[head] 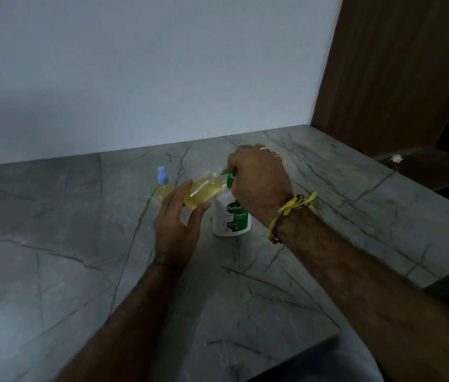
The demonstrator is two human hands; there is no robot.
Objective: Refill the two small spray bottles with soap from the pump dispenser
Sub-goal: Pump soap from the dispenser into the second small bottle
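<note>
My left hand (179, 224) grips a small clear spray bottle (204, 193) of yellow soap, tilted, with its open neck against the green nozzle of the pump dispenser. The white and green Dettol pump dispenser (231, 216) stands on the grey marble counter (80, 244). My right hand (259, 180) is curled over its green pump head. A second small spray bottle (162, 184) with a blue spray cap and yellow liquid stands upright just left of my left hand's fingers.
A white wall runs behind the counter. A brown wooden panel (388, 73) rises at the right, with a dark recess and a small white object (395, 158) beside it. The counter's front edge is at the lower right.
</note>
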